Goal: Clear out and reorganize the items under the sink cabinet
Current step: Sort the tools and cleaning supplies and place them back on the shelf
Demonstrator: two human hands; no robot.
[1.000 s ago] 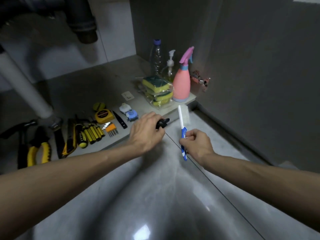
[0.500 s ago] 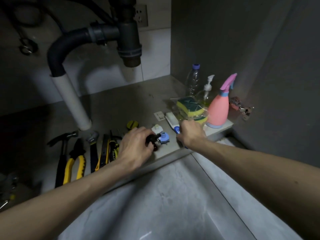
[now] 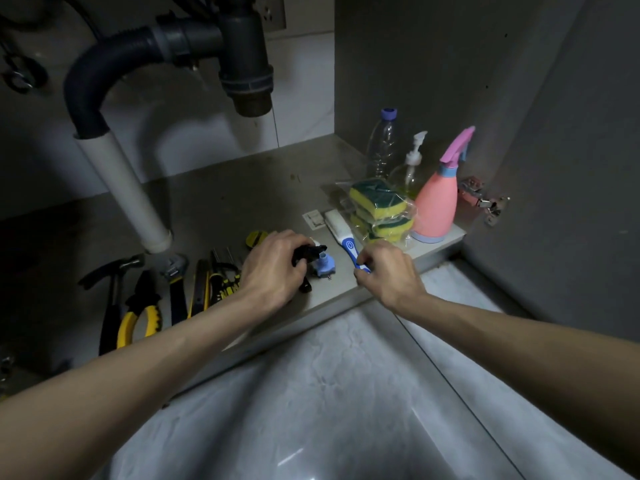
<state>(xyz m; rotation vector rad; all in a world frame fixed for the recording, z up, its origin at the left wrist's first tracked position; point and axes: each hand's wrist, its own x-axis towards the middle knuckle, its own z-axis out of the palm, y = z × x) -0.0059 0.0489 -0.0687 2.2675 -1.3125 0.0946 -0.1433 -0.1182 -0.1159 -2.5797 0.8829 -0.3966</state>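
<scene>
Placing items back on cabinet floor (image 3: pixel 221 188). Left hand (image 3: pixel 273 268) curled round small black part (image 3: pixel 306 252), touching blue fitting (image 3: pixel 323 266). Right hand (image 3: pixel 388 271) pinching tail of blue-white brush (image 3: pixel 343 233), brush lying flat at its 11 o'clock. Looks mostly done: hammer (image 3: pixel 110 282), pliers (image 3: pixel 138 306), screwdrivers lined up at 9 o'clock; sponges (image 3: pixel 381 209), pink sprayer (image 3: pixel 438 206), pump bottle (image 3: pixel 412 168), clear bottle (image 3: pixel 382 143) grouped at 2 o'clock. Left: release these two.

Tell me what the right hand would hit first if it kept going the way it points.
Probably the sponge pack. The right hand, holding the blue brush, points up and back towards it; the pink spray bottle stands just beyond. Depth is unclear.
</scene>
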